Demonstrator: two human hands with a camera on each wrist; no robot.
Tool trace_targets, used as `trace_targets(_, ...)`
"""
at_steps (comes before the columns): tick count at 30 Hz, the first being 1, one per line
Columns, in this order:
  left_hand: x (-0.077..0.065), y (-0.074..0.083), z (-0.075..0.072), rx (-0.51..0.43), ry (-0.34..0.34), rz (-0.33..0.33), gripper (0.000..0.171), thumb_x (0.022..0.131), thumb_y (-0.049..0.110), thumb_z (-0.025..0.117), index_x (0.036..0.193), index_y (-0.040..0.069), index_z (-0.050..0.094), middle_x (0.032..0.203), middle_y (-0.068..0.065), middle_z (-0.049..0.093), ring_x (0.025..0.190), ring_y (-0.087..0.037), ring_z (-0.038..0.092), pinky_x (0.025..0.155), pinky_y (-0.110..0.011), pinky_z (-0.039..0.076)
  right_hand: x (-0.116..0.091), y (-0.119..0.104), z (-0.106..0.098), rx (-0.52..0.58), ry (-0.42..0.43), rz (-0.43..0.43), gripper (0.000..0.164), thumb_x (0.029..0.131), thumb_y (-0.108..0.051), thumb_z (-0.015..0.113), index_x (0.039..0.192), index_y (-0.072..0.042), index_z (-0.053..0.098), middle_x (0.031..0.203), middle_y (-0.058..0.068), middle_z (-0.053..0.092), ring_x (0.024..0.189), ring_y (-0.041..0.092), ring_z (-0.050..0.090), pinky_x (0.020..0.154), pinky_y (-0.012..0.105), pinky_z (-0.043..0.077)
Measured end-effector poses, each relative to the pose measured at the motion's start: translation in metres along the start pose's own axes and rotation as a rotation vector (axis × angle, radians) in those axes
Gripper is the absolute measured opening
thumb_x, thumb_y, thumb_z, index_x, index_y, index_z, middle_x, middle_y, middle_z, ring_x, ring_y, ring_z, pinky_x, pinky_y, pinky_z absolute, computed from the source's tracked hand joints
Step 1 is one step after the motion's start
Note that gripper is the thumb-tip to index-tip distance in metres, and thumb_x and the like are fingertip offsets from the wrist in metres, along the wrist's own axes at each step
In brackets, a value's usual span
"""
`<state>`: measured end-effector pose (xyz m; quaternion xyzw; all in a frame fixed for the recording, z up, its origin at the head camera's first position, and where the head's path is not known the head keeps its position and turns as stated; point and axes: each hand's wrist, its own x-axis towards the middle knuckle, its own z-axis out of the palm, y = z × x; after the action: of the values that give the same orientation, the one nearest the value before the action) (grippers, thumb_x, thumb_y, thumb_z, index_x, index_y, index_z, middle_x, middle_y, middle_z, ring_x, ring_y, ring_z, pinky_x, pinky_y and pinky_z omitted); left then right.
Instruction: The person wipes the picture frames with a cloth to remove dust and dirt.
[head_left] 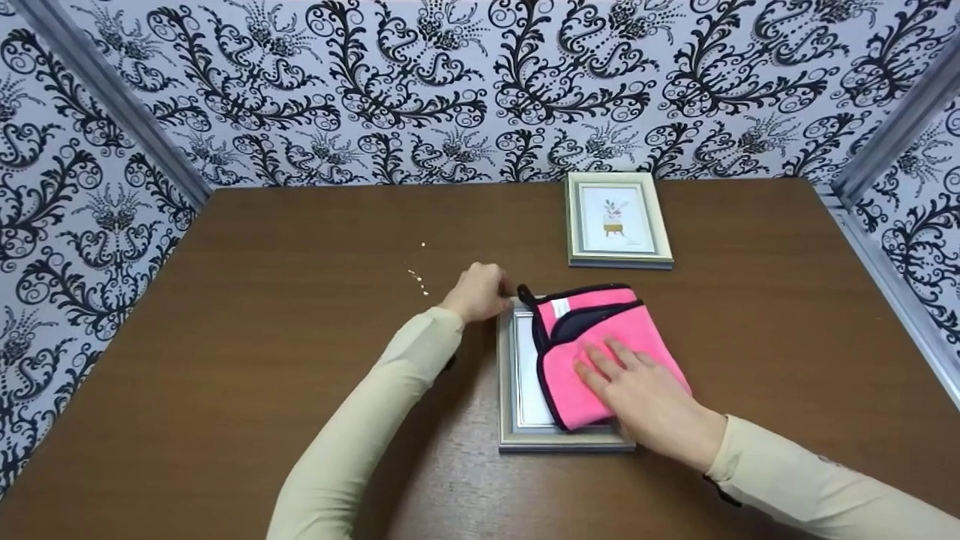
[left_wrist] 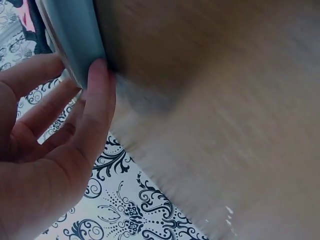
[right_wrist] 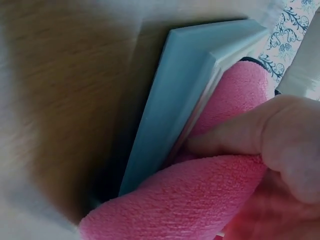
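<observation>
A light-coloured picture frame lies on the brown table, its white picture partly showing. My left hand pinches its far left corner; the thumb lies along the blue-grey side of the frame, with the other fingers around the corner. A folded pink cloth with black edging and a black loop covers much of the frame. On top of it my right hand rests with fairly straight, spread fingers. Close up, its thumb presses into the cloth by the frame's near edge, and some cloth bulges beside it.
Another picture frame, showing a plant on a small stool, lies at the back right near the patterned wall. Several small pale crumbs are scattered left of my left hand on the brown table.
</observation>
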<state>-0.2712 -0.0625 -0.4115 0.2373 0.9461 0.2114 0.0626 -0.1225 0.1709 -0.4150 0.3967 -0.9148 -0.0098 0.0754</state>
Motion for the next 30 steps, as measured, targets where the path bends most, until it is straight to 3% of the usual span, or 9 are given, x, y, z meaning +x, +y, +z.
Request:
trace_targets(6, 0.009, 0.001, -0.005, 0.049, -0.007, -0.01, 0.007, 0.079, 0.005, 0.073, 0.084, 0.003, 0.077, 0.086, -0.011, 0.072, 0.085, -0.03, 0.067, 0.078, -0.039, 0.053, 0.015, 0.016, 0.0, 0.085, -0.037, -0.184, 0.067, 0.065, 0.006, 0.074, 0.13, -0.003, 0.059, 0.134, 0.017, 0.055, 0.121, 0.037, 0.052, 0.097, 0.046, 0.043)
trace_targets(11, 0.016, 0.001, -0.007, 0.087, -0.043, -0.017, 0.011, 0.075, 0.001, 0.071, 0.082, 0.006, 0.078, 0.089, -0.012, 0.072, 0.089, -0.032, 0.067, 0.08, -0.04, 0.054, 0.033, 0.019, 0.008, 0.239, 0.01, -0.348, 0.063, 0.07, 0.012, 0.066, 0.131, -0.004, 0.059, 0.134, 0.015, 0.056, 0.124, 0.032, 0.051, 0.101, 0.042, 0.04)
trace_targets(16, 0.018, 0.005, -0.006, 0.112, -0.066, 0.0, 0.008, 0.075, 0.002, 0.073, 0.081, 0.005, 0.078, 0.088, -0.013, 0.071, 0.088, -0.033, 0.067, 0.079, -0.04, 0.054, 0.032, 0.017, 0.01, 0.302, 0.022, -0.436, 0.064, 0.074, 0.01, 0.067, 0.134, -0.008, 0.057, 0.137, 0.012, 0.053, 0.127, 0.032, 0.047, 0.101, 0.045, 0.04)
trace_targets(22, 0.014, 0.014, -0.002, 0.187, -0.089, 0.018, 0.005, 0.078, -0.001, 0.067, 0.075, 0.003, 0.068, 0.088, -0.017, 0.068, 0.086, -0.037, 0.066, 0.076, -0.046, 0.053, 0.008, 0.015, 0.004, 0.295, 0.012, -0.424, 0.064, 0.075, 0.006, 0.069, 0.135, -0.01, 0.056, 0.138, 0.01, 0.053, 0.128, 0.031, 0.047, 0.1, 0.045, 0.041)
trace_targets(25, 0.013, 0.017, -0.001, 0.204, -0.084, 0.013, 0.01, 0.079, -0.002, 0.065, 0.071, 0.005, 0.063, 0.088, -0.017, 0.068, 0.085, -0.036, 0.065, 0.075, -0.047, 0.053, -0.004, 0.013, 0.0, 0.242, 0.021, -0.378, 0.065, 0.072, 0.005, 0.071, 0.134, -0.008, 0.057, 0.137, 0.012, 0.054, 0.125, 0.033, 0.049, 0.099, 0.045, 0.042)
trace_targets(30, 0.012, 0.017, 0.0, 0.218, -0.094, 0.006, 0.008, 0.08, -0.001, 0.065, 0.076, 0.006, 0.068, 0.09, -0.014, 0.068, 0.086, -0.034, 0.065, 0.074, -0.046, 0.053, -0.019, 0.002, -0.011, 0.088, -0.016, -0.25, 0.063, 0.07, 0.005, 0.071, 0.13, -0.008, 0.061, 0.132, 0.013, 0.057, 0.118, 0.034, 0.056, 0.094, 0.046, 0.045)
